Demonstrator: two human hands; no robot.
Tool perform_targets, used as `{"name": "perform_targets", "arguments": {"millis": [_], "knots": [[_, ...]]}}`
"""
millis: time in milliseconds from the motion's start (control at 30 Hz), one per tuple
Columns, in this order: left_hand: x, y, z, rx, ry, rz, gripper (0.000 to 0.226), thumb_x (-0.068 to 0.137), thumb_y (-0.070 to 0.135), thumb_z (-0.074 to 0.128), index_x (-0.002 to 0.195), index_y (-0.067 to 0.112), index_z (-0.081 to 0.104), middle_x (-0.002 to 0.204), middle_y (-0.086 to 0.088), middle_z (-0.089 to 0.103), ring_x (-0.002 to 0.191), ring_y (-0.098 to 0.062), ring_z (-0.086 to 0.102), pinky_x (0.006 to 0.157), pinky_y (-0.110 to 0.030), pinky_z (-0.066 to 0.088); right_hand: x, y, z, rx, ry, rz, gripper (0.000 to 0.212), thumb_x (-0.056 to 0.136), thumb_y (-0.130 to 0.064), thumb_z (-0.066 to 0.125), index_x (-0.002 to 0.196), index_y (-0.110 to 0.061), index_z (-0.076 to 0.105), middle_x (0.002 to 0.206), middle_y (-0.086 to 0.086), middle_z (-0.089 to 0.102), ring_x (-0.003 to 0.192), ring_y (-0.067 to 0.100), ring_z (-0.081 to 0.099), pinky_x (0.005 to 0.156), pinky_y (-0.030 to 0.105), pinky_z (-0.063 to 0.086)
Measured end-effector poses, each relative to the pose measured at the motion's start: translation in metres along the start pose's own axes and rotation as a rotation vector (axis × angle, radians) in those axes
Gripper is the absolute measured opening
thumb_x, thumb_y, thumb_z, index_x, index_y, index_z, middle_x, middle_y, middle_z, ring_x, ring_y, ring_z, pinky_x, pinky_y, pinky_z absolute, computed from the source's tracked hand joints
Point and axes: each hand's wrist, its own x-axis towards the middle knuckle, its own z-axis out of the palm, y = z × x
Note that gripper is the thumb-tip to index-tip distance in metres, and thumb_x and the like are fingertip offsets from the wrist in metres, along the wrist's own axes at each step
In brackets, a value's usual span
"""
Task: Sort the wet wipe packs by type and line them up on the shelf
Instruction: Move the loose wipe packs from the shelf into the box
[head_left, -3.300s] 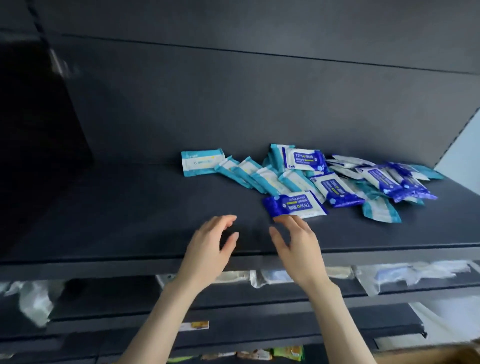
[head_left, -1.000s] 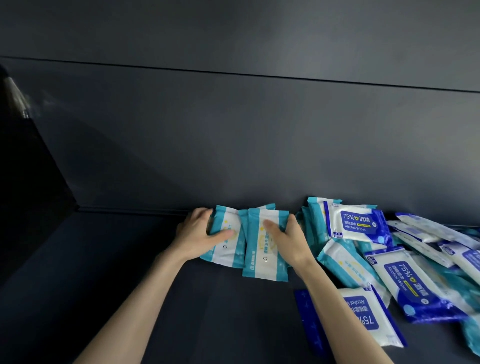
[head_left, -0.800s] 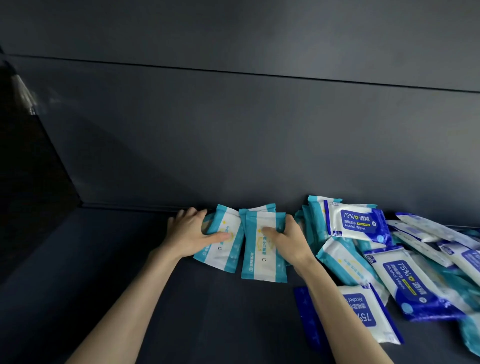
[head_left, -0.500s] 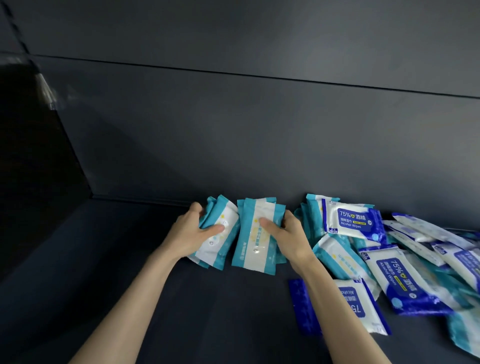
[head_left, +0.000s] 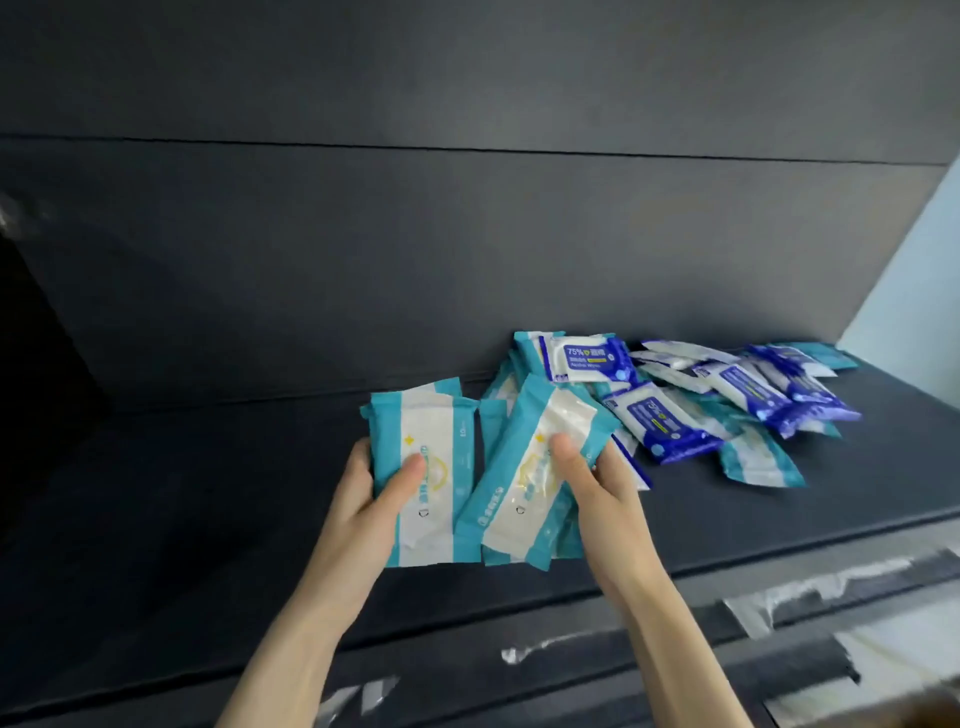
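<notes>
The left hand (head_left: 363, 499) gripped one teal pack (head_left: 423, 457), thumb on top; the right hand (head_left: 608, 499) gripped a second teal pack (head_left: 530, 467) likewise. Blue packs (head_left: 662, 421), perhaps five, lay to its right

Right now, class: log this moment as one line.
left hand: grips left teal pack | right hand: grips right teal pack | mixed pile: unsorted on shelf

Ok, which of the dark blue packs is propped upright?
The rearmost dark blue pack, its 75% label facing out; the other dark blue packs lie flat.
</notes>
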Motion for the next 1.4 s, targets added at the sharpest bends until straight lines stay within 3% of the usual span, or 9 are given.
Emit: {"name": "perform_targets", "arguments": {"millis": [67,200,367,467,633,800,1067,1233,1400], "knots": [[-0.026,-0.009,0.004,-0.009,-0.064,-0.024,0.021,0.088,0.026,0.059,0.109,0.025,0.059,0.107,0.002,0.070,0.100,-0.015,0.066,0.087,-0.037,0.050,-0.036,0.008,-0.006,-0.019,0.071,-0.029,0.019,0.092,-0.016,0.055,0.110,-0.011,0.060,0.097,0.003,0.073,0.085,0.016,0.069,0.070,0.028,0.056],[-0.081,-0.026,0.007,0.068,-0.190,-0.040,0.027,0.081,0.034,0.060,0.105,0.022,0.056,0.094,0.004,0.070,0.091,-0.014,0.067,0.079,-0.035,0.052,-0.111,0.033,-0.017,-0.020,0.259,0.041,0.023,0.089,-0.019,0.060,0.108,-0.008,0.056,0.097,0.013,0.071,0.083,0.027,0.070,0.073,0.042,0.057],[-0.145,-0.048,0.030,0.127,-0.374,-0.110,0.027,0.079,0.036,0.060,0.103,0.027,0.056,0.090,0.013,0.071,0.087,-0.007,0.067,0.071,-0.024,0.051,-0.203,0.043,-0.041,-0.033,0.449,0.080,0.034,0.083,-0.034,0.059,0.104,-0.008,0.053,0.089,0.010,0.072,0.075,0.025,0.071,0.062,0.034,0.057],[-0.176,-0.058,0.058,0.116,-0.525,-0.171,0.026,0.080,0.033,0.062,0.104,0.025,0.056,0.092,0.006,0.072,0.088,-0.014,0.069,0.070,-0.030,0.054,-0.252,0.038,-0.067,-0.038,0.612,0.031,0.039,0.080,-0.034,0.058,0.105,-0.004,0.053,0.087,0.008,0.072,0.072,0.020,0.069,0.059,0.030,0.057],[-0.241,-0.071,0.123,0.114,-0.797,-0.268,0.022,0.086,0.024,0.061,0.107,0.020,0.052,0.093,0.003,0.071,0.086,-0.015,0.069,0.066,-0.026,0.055,-0.342,0.028,-0.126,-0.064,0.900,0.016,0.027,0.089,-0.029,0.056,0.103,-0.006,0.053,0.089,0.012,0.070,0.073,0.022,0.069,0.062,0.034,0.057],[-0.327,-0.105,0.189,0.171,-0.969,-0.341,0.023,0.086,0.027,0.066,0.105,0.024,0.052,0.095,0.002,0.070,0.088,-0.014,0.069,0.068,-0.027,0.054,-0.441,0.032,-0.188,-0.033,1.104,0.049,0.022,0.092,-0.026,0.053,0.101,-0.006,0.054,0.083,0.004,0.071,0.070,0.017,0.070,0.055,0.025,0.055],[-0.471,-0.159,0.267,0.294,-1.113,-0.469,0.016,0.090,0.018,0.060,0.102,0.020,0.050,0.091,0.003,0.065,0.068,0.003,0.065,0.053,-0.011,0.047,-0.577,0.055,-0.279,-0.005,1.272,0.211,0.021,0.093,-0.027,0.055,0.105,-0.010,0.052,0.089,0.005,0.071,0.072,0.016,0.070,0.057,0.025,0.056],[-0.500,-0.179,0.308,0.338,-1.140,-0.544,0.012,0.093,0.017,0.056,0.101,0.021,0.049,0.092,0.003,0.065,0.068,0.003,0.066,0.053,-0.012,0.048,-0.608,0.063,-0.323,0.012,1.275,0.294,0.022,0.088,-0.021,0.064,0.107,-0.019,0.053,0.103,0.009,0.067,0.086,0.021,0.069,0.072,0.035,0.058],[-0.492,-0.202,0.358,0.354,-1.121,-0.598,0.010,0.094,0.016,0.054,0.103,0.016,0.050,0.096,-0.002,0.066,0.072,0.000,0.067,0.057,-0.016,0.051,-0.597,0.066,-0.377,0.032,1.270,0.306,0.023,0.088,-0.014,0.064,0.107,-0.021,0.053,0.103,0.004,0.067,0.087,0.017,0.069,0.072,0.031,0.058]]}}
